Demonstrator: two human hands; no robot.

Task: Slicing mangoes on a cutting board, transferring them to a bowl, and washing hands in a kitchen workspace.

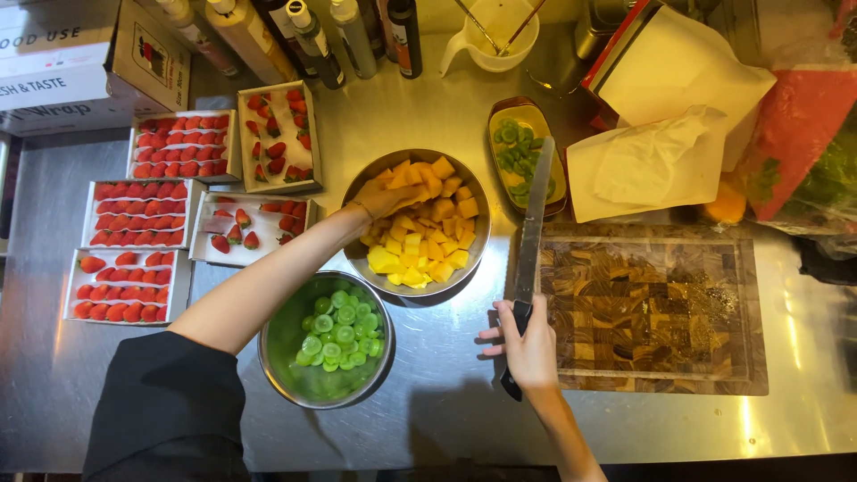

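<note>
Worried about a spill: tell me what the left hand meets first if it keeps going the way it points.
The left hand already lies on the yellow fruit cubes; straight on, probably more cubes, then the steel bowl's far rim.

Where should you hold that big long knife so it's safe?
Probably by the dark handle, coming from the near end, as the right hand does. The knife lies along the cutting board's left edge, its long blade pointing away, so fingers stay behind the edge.

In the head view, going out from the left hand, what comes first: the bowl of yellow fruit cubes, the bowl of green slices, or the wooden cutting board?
From the left hand:
1. Bowl of yellow fruit cubes, the hand is in it.
2. Bowl of green slices, just below-left.
3. Wooden cutting board, far right, beside the knife.
</note>
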